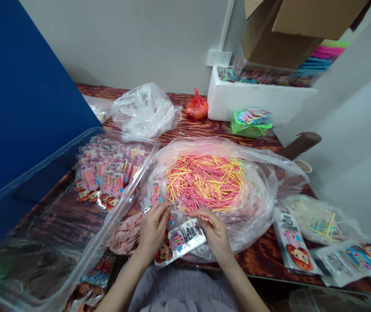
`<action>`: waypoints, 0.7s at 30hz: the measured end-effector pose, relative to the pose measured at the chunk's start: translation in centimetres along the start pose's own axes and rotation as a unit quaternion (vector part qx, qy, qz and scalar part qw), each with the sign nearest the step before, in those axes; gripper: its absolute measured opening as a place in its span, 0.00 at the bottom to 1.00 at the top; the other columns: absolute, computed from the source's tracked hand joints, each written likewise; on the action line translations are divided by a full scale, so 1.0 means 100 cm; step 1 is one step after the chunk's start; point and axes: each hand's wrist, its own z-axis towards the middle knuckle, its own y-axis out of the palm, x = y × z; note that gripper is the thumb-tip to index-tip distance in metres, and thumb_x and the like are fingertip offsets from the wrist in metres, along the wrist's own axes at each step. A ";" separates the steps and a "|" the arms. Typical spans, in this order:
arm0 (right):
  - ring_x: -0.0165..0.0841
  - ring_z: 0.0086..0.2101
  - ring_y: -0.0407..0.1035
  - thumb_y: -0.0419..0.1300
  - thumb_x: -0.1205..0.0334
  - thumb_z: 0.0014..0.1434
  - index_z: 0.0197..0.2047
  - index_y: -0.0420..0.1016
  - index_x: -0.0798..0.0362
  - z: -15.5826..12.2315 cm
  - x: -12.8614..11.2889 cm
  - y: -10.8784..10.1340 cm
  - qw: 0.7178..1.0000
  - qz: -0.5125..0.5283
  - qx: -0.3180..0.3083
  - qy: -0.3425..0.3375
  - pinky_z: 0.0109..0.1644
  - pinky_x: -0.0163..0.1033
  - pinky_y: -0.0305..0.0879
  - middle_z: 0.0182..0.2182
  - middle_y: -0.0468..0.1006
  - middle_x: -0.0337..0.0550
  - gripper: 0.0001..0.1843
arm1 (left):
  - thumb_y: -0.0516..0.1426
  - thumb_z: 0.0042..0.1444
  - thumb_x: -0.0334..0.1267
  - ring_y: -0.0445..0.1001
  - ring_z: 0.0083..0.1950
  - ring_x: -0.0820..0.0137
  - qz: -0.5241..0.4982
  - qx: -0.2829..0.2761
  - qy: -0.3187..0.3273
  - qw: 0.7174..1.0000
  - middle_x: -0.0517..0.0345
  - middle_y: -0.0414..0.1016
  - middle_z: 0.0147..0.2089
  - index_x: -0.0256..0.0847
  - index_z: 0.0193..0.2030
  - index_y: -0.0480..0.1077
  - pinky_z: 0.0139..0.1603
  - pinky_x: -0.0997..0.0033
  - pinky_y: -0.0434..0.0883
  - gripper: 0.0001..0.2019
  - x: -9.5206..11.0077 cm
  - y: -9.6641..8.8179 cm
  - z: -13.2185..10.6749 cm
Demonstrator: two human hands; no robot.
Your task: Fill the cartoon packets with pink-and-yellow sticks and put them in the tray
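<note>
A clear plastic bag (260, 203) lies open before me, full of thin pink and yellow sticks (205, 182). My right hand (216, 236) is at its near edge, fingers curled around a few of these sticks, whose ends show. My left hand (154, 227) is closed at the bag's near left side; what its fingers pinch is hidden. Between the hands lies a silver printed packet (188, 236) with a cartoon face, tilted across the bag's edge. Just beyond my left hand, a packet of sticks (156, 190) rests on the bag.
At left a clear plastic bin (127, 193) holds many filled packets (107, 169). A pink cloth (125, 234) lies beside it. Silver packets (294, 242) and a small bag of sticks (327, 223) are at right. Behind stand a green basket (250, 129) and white foam box (257, 99).
</note>
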 end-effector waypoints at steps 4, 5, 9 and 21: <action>0.37 0.42 0.72 0.53 0.64 0.65 0.43 0.79 0.46 0.000 0.000 -0.001 1.000 0.002 0.000 0.006 0.48 0.41 0.65 0.40 0.80 0.43 0.13 | 0.50 0.65 0.39 0.74 0.43 0.65 -0.008 -0.011 -0.006 1.000 0.55 0.76 0.40 0.42 0.42 0.74 0.44 0.67 0.68 0.11 -0.003 0.003 -0.003; 0.37 0.42 0.72 0.53 0.64 0.65 0.43 0.79 0.46 0.000 0.000 -0.001 1.000 0.001 0.000 0.008 0.48 0.41 0.65 0.40 0.80 0.43 0.13 | 0.51 0.65 0.39 0.74 0.43 0.65 -0.010 -0.015 -0.007 1.000 0.55 0.76 0.40 0.42 0.42 0.74 0.45 0.67 0.68 0.11 -0.003 0.004 -0.003; 0.37 0.43 0.71 0.53 0.64 0.65 0.43 0.79 0.47 -0.001 0.001 0.002 1.000 -0.001 -0.003 0.017 0.49 0.41 0.64 0.40 0.79 0.43 0.12 | 0.51 0.65 0.39 0.74 0.44 0.65 -0.016 -0.021 -0.007 1.000 0.55 0.77 0.41 0.42 0.42 0.74 0.46 0.66 0.68 0.10 -0.005 0.004 -0.005; 0.35 0.34 0.70 0.49 0.58 0.65 0.34 0.65 0.50 0.048 0.019 -0.056 0.956 -0.284 0.018 0.073 0.39 0.37 0.62 0.32 0.73 0.41 0.10 | 0.52 0.64 0.39 0.74 0.44 0.65 -0.037 -0.004 -0.022 0.999 0.54 0.76 0.41 0.41 0.42 0.74 0.46 0.66 0.68 0.10 -0.013 -0.001 -0.007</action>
